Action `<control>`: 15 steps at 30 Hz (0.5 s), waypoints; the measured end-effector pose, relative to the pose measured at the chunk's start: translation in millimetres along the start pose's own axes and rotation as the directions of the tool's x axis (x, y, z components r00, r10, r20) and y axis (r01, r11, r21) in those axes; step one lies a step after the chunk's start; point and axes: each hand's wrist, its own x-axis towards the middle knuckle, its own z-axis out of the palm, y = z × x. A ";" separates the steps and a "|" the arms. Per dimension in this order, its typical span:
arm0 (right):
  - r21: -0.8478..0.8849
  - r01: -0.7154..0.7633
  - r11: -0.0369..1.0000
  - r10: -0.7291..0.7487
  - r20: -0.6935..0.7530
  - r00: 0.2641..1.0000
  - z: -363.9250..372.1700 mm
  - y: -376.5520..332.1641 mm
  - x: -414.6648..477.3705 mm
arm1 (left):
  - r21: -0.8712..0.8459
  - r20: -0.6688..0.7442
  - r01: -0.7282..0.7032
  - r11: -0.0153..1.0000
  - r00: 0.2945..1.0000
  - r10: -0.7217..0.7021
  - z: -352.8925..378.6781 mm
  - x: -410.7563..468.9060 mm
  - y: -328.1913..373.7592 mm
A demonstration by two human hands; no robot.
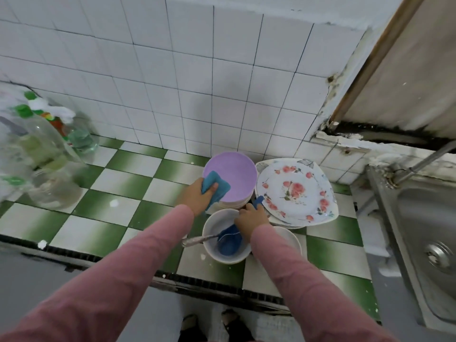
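Left hand (195, 195) grips cloth (218, 187) on plate (234, 172) — right hand (251, 218), blue utensil (230, 243)

White square wall tiles (172, 70) fill the upper left and centre of the frame. A green-and-white chequered tiled counter (118, 174) spans the middle. A stainless steel sink (424, 218) sits at the right edge, a wood-edged panel (407, 70) above it. Grey floor (162, 307) shows along the bottom.

The checkered surface (118, 174) lies open between the bottles (42, 154) on the left and the dishes. The purple plate (237, 174), flowered plate (296, 193) and white bowl (213, 253) crowd together near the wall (197, 82), just left of the sink (419, 230). A spoon handle (197, 239) juts leftward from the bowl.
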 end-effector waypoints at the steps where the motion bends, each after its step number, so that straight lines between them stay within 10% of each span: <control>1: 0.008 -0.011 1.000 0.011 -0.002 1.000 -1.8 0.1 -1.3 | -0.025 0.002 -0.005 1.000 1.000 0.005 -1.2 1.0 -0.9; 11: 0.280 -0.196 0.940 0.232 -0.105 0.967 -17.1 21.7 -32.2 | -0.121 -0.017 -0.034 0.992 0.999 0.033 -13.3 5.9 -7.6; 15: 0.689 -0.288 0.665 0.370 0.031 0.929 -12.7 26.6 -37.9 | -0.148 -0.022 -0.047 0.988 0.999 0.044 -11.1 6.2 -3.6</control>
